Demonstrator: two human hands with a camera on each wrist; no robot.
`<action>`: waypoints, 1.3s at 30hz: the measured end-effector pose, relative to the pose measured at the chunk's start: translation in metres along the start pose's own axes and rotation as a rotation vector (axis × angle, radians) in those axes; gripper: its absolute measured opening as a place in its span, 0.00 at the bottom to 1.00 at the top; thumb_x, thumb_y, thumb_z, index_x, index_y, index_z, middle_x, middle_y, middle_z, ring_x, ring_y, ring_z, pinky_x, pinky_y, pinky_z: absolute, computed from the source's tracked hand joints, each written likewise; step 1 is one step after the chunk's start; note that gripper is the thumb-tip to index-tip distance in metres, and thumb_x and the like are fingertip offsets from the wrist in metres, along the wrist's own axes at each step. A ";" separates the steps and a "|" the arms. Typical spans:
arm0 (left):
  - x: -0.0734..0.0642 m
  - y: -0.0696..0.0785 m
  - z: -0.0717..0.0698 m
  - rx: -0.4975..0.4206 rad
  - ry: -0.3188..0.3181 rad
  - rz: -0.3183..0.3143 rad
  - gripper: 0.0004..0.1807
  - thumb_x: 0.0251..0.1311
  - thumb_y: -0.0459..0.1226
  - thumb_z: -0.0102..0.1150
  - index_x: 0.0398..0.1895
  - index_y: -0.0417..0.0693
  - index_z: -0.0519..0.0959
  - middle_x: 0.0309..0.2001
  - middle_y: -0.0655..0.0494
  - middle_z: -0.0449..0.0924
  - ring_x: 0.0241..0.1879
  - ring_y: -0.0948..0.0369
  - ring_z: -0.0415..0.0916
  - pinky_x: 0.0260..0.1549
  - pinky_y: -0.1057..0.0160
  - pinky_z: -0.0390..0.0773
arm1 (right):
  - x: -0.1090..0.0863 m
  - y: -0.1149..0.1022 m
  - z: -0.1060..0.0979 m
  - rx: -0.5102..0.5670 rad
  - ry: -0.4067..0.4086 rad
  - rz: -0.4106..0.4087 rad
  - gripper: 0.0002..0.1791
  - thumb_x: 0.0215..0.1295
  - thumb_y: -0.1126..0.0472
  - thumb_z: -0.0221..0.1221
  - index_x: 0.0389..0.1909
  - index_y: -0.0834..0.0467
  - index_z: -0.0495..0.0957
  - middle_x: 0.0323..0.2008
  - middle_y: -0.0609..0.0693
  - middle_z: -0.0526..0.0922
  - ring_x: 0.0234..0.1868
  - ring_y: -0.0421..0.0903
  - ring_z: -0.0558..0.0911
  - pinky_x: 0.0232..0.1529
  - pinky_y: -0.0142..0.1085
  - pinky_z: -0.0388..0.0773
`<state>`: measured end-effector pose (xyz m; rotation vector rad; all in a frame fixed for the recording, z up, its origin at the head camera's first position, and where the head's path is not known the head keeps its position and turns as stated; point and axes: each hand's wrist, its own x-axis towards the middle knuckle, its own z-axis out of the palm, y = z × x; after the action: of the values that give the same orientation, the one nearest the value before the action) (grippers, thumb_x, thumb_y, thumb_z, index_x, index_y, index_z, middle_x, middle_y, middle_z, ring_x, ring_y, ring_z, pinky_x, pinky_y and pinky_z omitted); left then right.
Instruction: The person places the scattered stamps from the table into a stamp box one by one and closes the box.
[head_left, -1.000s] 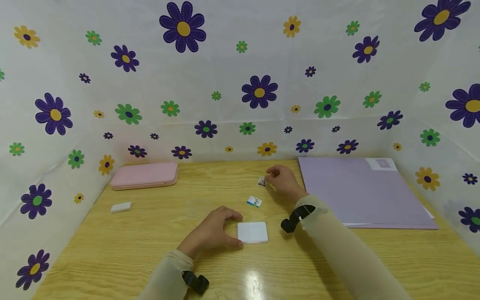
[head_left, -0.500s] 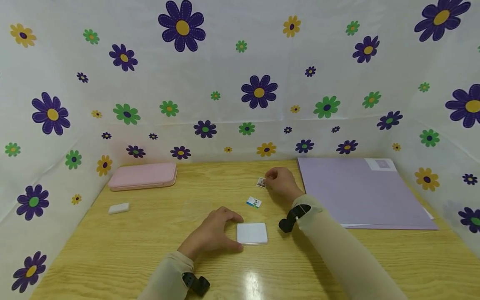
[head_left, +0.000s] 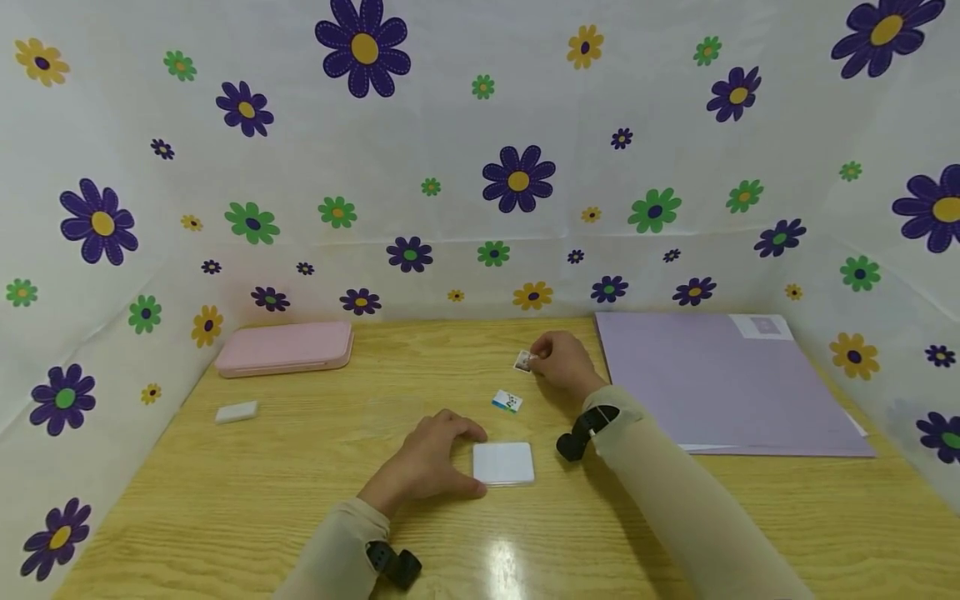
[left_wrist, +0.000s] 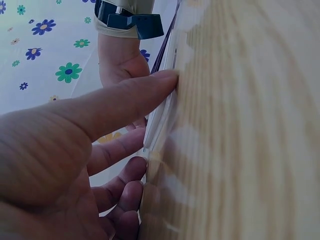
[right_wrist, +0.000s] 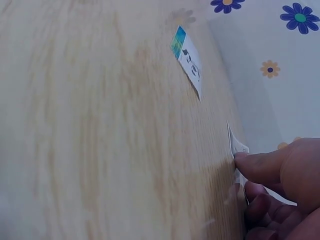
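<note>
1. Lower centre, head view: left hand (head_left: 423, 462) spans the left end of a flat white case (head_left: 503, 464), thumb at its near corner, forefinger at its far one; a hold, by judgement light. The case lies on the wooden table (head_left: 300, 492).
2. Left wrist view adds the case edge-on: thin, with a clear rim, thumb and forefinger against it. Head view gives mostly its white top.
3. Just right of centre: blue-edged slip (head_left: 507, 401) lies loose, touched by neither hand.
4. Beyond it: right hand (head_left: 564, 364) pinches the right edge of a dark-pictured slip (head_left: 522, 361). The hands are well apart.
5. Right wrist view shows the thumb on this slip, which looks bent; head view shows its picture instead.
6. Step in hand, judged: picking up the far slip while the case is steadied. Next move calls for an edge-only lift, without creasing.
7. Only head view shows the pink case (head_left: 285, 348), upper left of the tabletop. Flowered backdrop (head_left: 450, 167) behind.
</note>
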<state>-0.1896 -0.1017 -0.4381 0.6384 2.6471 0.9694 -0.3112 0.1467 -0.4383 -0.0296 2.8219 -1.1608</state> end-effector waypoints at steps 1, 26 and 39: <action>0.000 0.000 0.000 -0.001 0.000 -0.003 0.33 0.39 0.48 0.82 0.52 0.56 0.80 0.53 0.54 0.72 0.56 0.50 0.66 0.56 0.44 0.66 | 0.000 0.000 0.000 0.007 -0.002 0.004 0.09 0.65 0.62 0.64 0.43 0.60 0.80 0.39 0.54 0.77 0.41 0.51 0.73 0.45 0.42 0.72; 0.000 0.002 0.000 -0.010 -0.001 -0.028 0.32 0.39 0.48 0.82 0.51 0.57 0.80 0.53 0.54 0.72 0.56 0.49 0.65 0.57 0.44 0.64 | -0.008 0.000 -0.006 0.174 -0.007 -0.020 0.04 0.66 0.68 0.60 0.41 0.61 0.78 0.38 0.55 0.78 0.38 0.49 0.74 0.36 0.35 0.73; 0.000 0.002 -0.001 -0.006 -0.005 -0.024 0.31 0.40 0.49 0.81 0.51 0.58 0.79 0.54 0.54 0.72 0.57 0.49 0.65 0.57 0.43 0.64 | -0.026 -0.012 -0.019 0.255 -0.013 -0.113 0.04 0.69 0.66 0.60 0.41 0.62 0.77 0.38 0.54 0.78 0.38 0.49 0.74 0.38 0.36 0.74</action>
<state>-0.1891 -0.1009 -0.4357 0.6057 2.6407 0.9669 -0.2871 0.1527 -0.4142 -0.1793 2.6687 -1.5288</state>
